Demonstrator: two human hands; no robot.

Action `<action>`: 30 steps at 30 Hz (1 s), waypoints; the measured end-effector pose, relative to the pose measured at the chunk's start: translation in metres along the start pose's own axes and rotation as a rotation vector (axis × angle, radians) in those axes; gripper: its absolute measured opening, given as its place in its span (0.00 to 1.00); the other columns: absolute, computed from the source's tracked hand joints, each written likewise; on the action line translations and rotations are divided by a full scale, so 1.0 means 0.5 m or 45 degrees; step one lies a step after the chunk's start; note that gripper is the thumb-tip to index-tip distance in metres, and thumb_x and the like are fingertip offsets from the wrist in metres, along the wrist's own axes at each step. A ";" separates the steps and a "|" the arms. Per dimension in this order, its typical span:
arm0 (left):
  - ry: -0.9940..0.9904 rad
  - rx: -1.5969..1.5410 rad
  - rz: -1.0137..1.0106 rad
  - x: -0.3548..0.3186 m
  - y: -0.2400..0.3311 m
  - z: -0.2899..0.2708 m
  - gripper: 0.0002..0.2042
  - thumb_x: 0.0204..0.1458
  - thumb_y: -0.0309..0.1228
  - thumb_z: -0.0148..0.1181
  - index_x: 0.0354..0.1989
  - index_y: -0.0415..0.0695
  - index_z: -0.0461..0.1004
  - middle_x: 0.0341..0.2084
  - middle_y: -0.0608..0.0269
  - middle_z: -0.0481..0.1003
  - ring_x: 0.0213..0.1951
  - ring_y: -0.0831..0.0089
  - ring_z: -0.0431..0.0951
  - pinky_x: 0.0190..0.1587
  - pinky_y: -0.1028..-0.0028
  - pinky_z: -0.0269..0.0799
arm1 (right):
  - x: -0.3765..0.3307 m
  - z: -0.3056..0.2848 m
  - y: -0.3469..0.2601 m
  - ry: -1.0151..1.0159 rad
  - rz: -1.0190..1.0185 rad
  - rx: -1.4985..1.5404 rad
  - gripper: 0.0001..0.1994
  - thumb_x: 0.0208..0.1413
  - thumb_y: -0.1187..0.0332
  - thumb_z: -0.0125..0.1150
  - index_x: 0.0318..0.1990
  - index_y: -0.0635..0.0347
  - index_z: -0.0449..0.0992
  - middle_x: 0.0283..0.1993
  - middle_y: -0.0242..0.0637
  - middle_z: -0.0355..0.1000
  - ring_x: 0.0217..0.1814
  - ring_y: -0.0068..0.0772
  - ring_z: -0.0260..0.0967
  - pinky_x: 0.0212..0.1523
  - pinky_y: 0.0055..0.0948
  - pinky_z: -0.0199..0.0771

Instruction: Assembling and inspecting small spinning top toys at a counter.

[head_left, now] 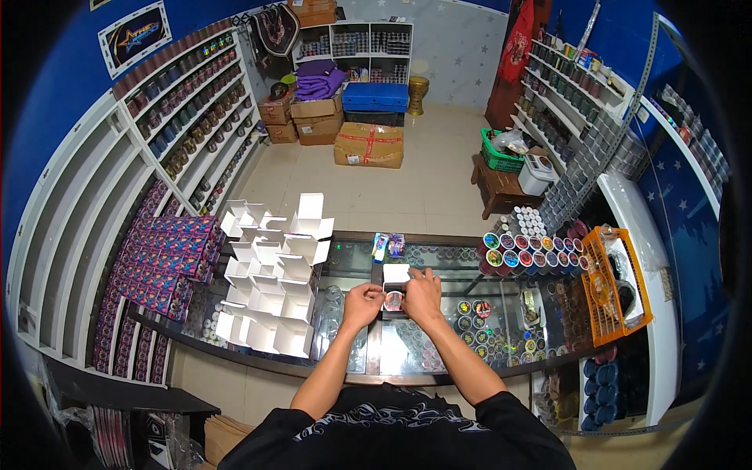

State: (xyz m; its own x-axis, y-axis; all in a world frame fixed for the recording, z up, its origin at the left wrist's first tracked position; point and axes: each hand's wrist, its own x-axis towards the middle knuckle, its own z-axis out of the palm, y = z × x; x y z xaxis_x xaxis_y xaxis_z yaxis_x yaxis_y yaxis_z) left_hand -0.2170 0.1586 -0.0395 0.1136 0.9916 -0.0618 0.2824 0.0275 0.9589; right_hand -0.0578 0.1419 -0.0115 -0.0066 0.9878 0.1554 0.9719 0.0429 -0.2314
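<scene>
On the glass counter in front of me stands a small white open box (396, 273), with a small round-topped jar (393, 301) at its near side. My left hand (363, 305) has its fingers curled in a pinch at the jar's left edge. Along the right side of the box and jar, my right hand (423, 294) is closed with bent fingers, gripping the box. Its fingertips are partly hidden. To the left are several open white boxes (278, 278) standing in rows with raised flaps.
Stacked purple patterned boxes (168, 254) fill the counter's left end. Right of my hands are jars with colourful lids (533, 258) and an orange basket (615, 286). Two small packs (388, 246) lie beyond the box. Cartons (368, 146) sit on the floor; shelves (188, 110) line the walls.
</scene>
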 end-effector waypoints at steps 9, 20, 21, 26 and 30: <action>-0.012 -0.016 0.022 0.007 -0.019 -0.004 0.10 0.44 0.27 0.62 0.34 0.34 0.77 0.25 0.59 0.78 0.27 0.78 0.77 0.32 0.79 0.72 | 0.002 0.001 -0.001 0.013 0.047 0.125 0.09 0.34 0.70 0.64 0.28 0.52 0.83 0.51 0.35 0.71 0.53 0.40 0.61 0.51 0.37 0.61; 0.044 0.013 0.067 0.012 -0.027 -0.008 0.11 0.43 0.31 0.61 0.33 0.37 0.78 0.24 0.56 0.79 0.26 0.74 0.78 0.32 0.75 0.72 | 0.005 -0.005 0.009 0.031 0.063 0.245 0.10 0.35 0.71 0.60 0.29 0.54 0.82 0.50 0.37 0.72 0.53 0.42 0.62 0.53 0.38 0.61; 0.073 0.026 0.080 0.013 -0.028 -0.011 0.11 0.44 0.31 0.61 0.33 0.37 0.78 0.24 0.57 0.79 0.26 0.74 0.78 0.32 0.75 0.72 | 0.006 -0.009 0.013 0.076 0.069 0.315 0.10 0.35 0.71 0.60 0.29 0.54 0.82 0.49 0.38 0.72 0.53 0.43 0.62 0.53 0.39 0.61; 0.102 -0.025 0.037 0.021 -0.044 -0.030 0.10 0.45 0.31 0.60 0.32 0.37 0.78 0.24 0.58 0.79 0.27 0.73 0.78 0.32 0.75 0.72 | 0.038 -0.030 0.035 0.300 0.088 0.592 0.06 0.39 0.71 0.60 0.27 0.57 0.81 0.37 0.43 0.75 0.43 0.45 0.68 0.48 0.37 0.67; 0.181 -0.106 0.063 0.018 -0.035 -0.033 0.07 0.46 0.27 0.59 0.30 0.37 0.78 0.23 0.59 0.78 0.27 0.75 0.78 0.33 0.76 0.72 | 0.083 -0.018 0.033 0.244 0.160 0.618 0.06 0.40 0.70 0.61 0.28 0.57 0.81 0.36 0.44 0.75 0.42 0.46 0.69 0.48 0.37 0.68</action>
State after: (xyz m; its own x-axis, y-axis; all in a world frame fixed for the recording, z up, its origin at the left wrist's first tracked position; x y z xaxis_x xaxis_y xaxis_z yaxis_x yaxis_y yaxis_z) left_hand -0.2366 0.1690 -0.0524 -0.0122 0.9997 0.0205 0.1990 -0.0177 0.9798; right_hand -0.0399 0.1825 -0.0004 0.1899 0.9468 0.2598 0.7416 0.0351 -0.6699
